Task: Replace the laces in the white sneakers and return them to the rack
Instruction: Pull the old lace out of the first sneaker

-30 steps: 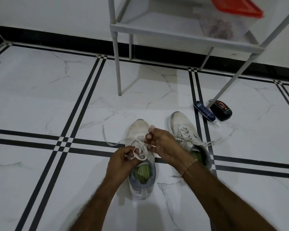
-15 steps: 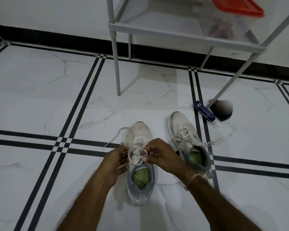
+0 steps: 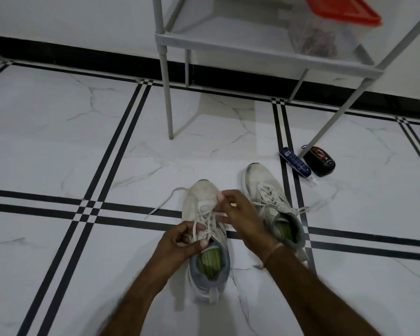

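Both hands are over one shoe, each with curled fingers on its lace. The left hand (image 3: 180, 241) pinches a strand of the flat white lace (image 3: 166, 202) between thumb and fingertips, near the top eyelets and just beside the shoe opening. The right hand (image 3: 243, 217) is further forward, above the middle of the lacing, and pinches another part of the same lace. Both forearms come from the lower edge and meet over this shoe.

Two white sneakers with grey collars and green insoles stand on the white marble floor (image 3: 58, 141). The near sneaker (image 3: 201, 196) is under the hands, toe pointing away, with one loose lace end lying on the floor to its left. The second sneaker (image 3: 260, 180) is just beside it on the right, its lace threaded. Behind them stands one grey metal rack (image 3: 166, 93) with one clear plastic box with a red lid (image 3: 337, 13) on its shelf. Near a front leg of the rack lie two small things, side by side: one dark blue tube (image 3: 295, 162) and one black oval container (image 3: 321, 162).
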Motion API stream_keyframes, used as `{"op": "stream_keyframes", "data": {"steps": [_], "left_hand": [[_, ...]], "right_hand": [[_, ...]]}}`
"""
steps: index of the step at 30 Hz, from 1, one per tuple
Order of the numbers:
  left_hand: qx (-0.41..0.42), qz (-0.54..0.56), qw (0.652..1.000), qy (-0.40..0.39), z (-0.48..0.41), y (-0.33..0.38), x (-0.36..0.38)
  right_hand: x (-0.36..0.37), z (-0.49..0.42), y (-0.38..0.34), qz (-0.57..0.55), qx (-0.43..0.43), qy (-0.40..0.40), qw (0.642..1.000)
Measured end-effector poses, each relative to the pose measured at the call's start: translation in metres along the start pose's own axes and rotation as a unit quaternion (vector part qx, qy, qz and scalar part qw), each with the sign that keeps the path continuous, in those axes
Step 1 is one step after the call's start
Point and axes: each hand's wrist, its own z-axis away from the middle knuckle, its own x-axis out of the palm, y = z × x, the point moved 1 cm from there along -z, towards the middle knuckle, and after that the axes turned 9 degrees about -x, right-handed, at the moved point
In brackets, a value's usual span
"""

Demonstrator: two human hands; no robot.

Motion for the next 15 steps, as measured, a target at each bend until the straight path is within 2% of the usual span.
{"op": "stream_keyframes", "data": {"steps": [2, 3, 6, 7, 9, 13, 15], "left_hand": [[-0.007, -0.015, 0.999, -0.037, 0.001, -0.001, -0.005], [-0.002, -0.021, 0.999, -0.033, 0.0, -0.002, -0.006], [0.034, -0.03, 0.999, 0.03, -0.006, -0.003, -0.002], [0.042, -0.027, 0.997, 0.05, -0.008, -0.003, 0.0], [0.065, -0.031, 0.995, 0.066, -0.012, -0.004, 0.004], [0.106, -0.094, 0.989, 0.04, -0.016, -0.005, 0.005], [0.104, -0.102, 0.988, 0.047, -0.019, -0.005, 0.002]], "right_hand": [[-0.01, 0.003, 0.013, 0.104, -0.065, 0.067, 0.99], [-0.016, 0.006, 0.017, 0.121, -0.081, 0.06, 0.987], [-0.022, 0.018, 0.023, 0.128, -0.074, -0.084, 0.985], [-0.023, 0.021, 0.026, 0.144, -0.085, -0.106, 0.98], [-0.02, 0.024, 0.033, 0.13, -0.112, -0.101, 0.98], [-0.017, 0.023, 0.04, 0.118, -0.142, -0.095, 0.978], [-0.013, 0.025, 0.04, 0.153, -0.17, -0.098, 0.968]]}}
